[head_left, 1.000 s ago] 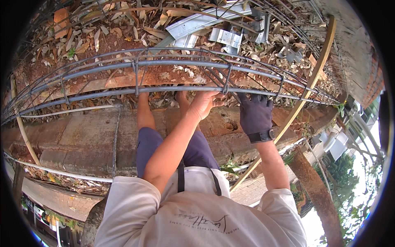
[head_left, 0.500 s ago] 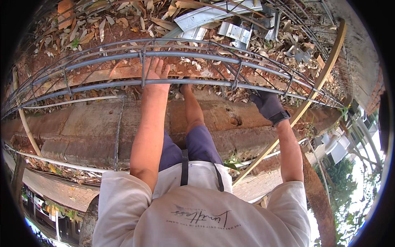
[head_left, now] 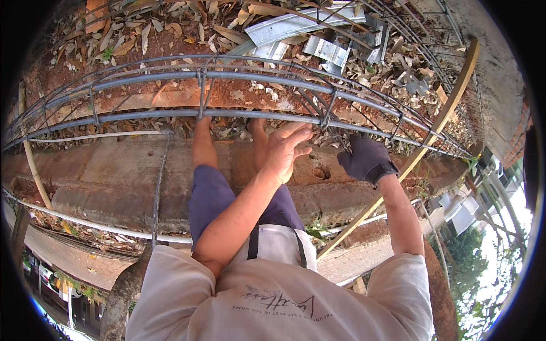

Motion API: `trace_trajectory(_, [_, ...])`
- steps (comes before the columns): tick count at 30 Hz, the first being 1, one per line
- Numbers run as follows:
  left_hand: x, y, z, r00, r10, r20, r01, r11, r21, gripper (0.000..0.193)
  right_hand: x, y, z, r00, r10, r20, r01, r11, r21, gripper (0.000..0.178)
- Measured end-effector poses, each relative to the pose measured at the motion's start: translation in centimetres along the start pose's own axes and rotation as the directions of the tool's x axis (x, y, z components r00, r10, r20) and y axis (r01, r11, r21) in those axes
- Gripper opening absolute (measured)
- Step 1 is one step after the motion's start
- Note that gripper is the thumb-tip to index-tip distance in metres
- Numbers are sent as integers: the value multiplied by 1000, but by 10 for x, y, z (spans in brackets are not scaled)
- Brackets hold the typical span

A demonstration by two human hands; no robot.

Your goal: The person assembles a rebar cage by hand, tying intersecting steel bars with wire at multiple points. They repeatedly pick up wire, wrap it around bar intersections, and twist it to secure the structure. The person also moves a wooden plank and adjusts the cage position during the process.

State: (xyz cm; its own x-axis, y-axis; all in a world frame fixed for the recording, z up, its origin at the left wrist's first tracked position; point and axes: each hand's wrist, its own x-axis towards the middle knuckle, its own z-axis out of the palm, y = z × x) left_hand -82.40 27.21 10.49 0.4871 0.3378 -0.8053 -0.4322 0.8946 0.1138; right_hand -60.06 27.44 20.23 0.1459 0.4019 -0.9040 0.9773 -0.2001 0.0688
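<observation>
A long rebar cage (head_left: 244,113) of grey bars with tied stirrups spans the view in front of me. My bare left hand (head_left: 287,150) is just on the near side of its lower bar, fingers apart and slightly bent, holding nothing I can see. To its right is my right hand (head_left: 368,160) in a dark glove, close to the near bar beside a stirrup joint (head_left: 325,120). Its fingers are curled; anything inside them is hidden. Thin dark wire-like lines show by the glove's fingertips, too fine to make out.
A wooden pole (head_left: 438,125) slants past the cage on the right, and a thinner stick (head_left: 35,170) supports it at left. Bent metal sheet pieces (head_left: 307,25) lie among dry leaves beyond. Below runs a concrete ledge (head_left: 114,170), with a white pipe (head_left: 114,232) nearer me.
My left hand has come away from the cage's bars, swinging right and toward me until near the right hand. The gloved right hand has shifted slightly left and turned.
</observation>
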Motion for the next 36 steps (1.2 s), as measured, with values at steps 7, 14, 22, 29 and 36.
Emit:
trace_trajectory(7, [49,162,-151,814,389,-431,-463,883,-79,51,-9,-22,14,938,131,-322,-210,952,-223,30])
trace_trajectory(14, [106,205,-145,710,349,-611,-406,913,49,38,-18,-49,12,918,192,-346,-255,956,-147,35])
trace_trajectory(22, [104,197,-147,772,304,-557,-411,909,-72,46,-1,-17,22,956,176,-235,-208,971,-120,30])
trace_trajectory(29, [98,210,-115,635,201,-746,-272,962,28,40,3,-12,15,943,55,-328,-112,981,-157,39])
trace_trajectory(36, [87,211,-101,621,177,-763,-241,970,29,33,-11,-21,-13,999,20,-28,-15,989,146,78])
